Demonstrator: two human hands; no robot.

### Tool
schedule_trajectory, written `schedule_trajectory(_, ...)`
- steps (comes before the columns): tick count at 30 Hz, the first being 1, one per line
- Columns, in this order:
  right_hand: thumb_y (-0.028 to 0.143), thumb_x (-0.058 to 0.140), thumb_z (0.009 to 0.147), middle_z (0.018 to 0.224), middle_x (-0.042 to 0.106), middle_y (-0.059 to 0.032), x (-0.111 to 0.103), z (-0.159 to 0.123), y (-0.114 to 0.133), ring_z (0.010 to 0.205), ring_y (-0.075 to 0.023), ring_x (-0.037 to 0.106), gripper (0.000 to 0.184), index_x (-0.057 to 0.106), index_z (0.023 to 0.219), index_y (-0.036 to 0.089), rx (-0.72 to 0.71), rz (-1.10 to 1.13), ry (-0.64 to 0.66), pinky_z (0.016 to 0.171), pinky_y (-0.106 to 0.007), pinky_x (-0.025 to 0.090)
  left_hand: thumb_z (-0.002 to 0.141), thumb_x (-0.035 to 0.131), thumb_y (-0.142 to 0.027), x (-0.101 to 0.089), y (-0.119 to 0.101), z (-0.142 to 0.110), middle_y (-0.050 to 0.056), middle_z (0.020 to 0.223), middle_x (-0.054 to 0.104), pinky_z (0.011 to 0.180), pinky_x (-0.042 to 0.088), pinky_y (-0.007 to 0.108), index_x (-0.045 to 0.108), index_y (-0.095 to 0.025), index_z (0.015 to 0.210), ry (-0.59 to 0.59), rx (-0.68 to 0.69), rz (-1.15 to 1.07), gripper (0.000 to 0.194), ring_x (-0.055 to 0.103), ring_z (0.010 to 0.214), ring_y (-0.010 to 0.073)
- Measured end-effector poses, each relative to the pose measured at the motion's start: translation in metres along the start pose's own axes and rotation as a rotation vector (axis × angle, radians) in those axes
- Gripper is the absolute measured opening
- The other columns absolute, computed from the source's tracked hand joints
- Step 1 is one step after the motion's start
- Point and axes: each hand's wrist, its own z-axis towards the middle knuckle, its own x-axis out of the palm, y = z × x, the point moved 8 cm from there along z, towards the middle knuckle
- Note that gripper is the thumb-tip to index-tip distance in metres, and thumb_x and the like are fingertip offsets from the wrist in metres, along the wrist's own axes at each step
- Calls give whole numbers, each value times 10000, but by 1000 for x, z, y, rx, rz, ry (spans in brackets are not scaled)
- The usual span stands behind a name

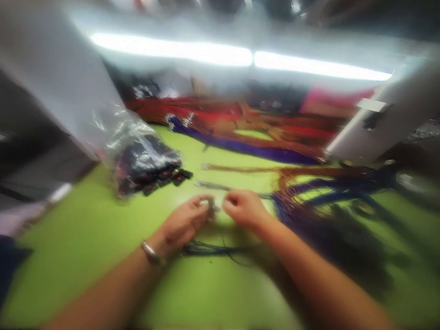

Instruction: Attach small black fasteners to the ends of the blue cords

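Left hand (184, 222) and right hand (244, 208) pinch small dark part (211, 208) together mid-table (83, 235); wires (212, 249) beneath, bag (143, 161) near left edge.

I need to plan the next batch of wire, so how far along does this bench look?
Done: nothing shows as a finished pile; the frame is blurred. In hand: the left hand and right hand pinch a small dark piece between them, with thin blue wires lying below. Left: plenty, it seems. Purple and blue wire bundles and red ones lie on the green table, beside a bag of dark parts.
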Motion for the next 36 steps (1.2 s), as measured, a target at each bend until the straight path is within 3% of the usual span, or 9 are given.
schedule_trajectory(15, 256, 494, 728, 604, 639, -11, 2, -2, 0, 537, -105, 458, 222, 705, 692, 195, -1, -118, -2, 516, -220, 273, 693, 730, -230, -1, -1, -3, 54, 863, 653, 649, 464, 216, 608, -154, 1008, -18, -6, 110, 346, 608, 716, 110)
schedule_trajectory(19, 261, 514, 725, 626, 653, -19, 3, -4, 5, 541, -116, 463, 198, 701, 689, 205, -32, -212, -17, 512, -234, 259, 649, 761, -234, -1, -3, -2, 42, 789, 657, 621, 451, 214, 631, -146, 943, -59, 55, 209, 333, 596, 677, 109)
schedule_trajectory(23, 209, 497, 742, 590, 627, -8, 11, -3, 6, 524, -93, 450, 206, 682, 656, 175, -74, -76, 1, 511, -218, 274, 634, 769, -243, -1, -6, -2, 51, 778, 670, 625, 456, 228, 654, -134, 886, -79, 135, 285, 298, 592, 665, 116)
schedule_trajectory(29, 164, 526, 677, 562, 596, 19, 12, -1, -9, 529, -78, 471, 140, 661, 655, 137, 45, 235, 35, 516, -183, 337, 683, 738, -258, -2, 1, -2, 57, 866, 667, 654, 466, 236, 642, -155, 965, -44, 50, 229, 315, 598, 707, 115)
schedule_trajectory(36, 153, 504, 653, 516, 542, 29, 9, -5, -2, 516, -77, 431, 146, 632, 581, 146, -51, 122, -27, 519, -200, 313, 676, 741, -260, -5, 2, 1, 48, 829, 663, 665, 463, 246, 645, -153, 945, -44, 87, 281, 305, 592, 712, 121)
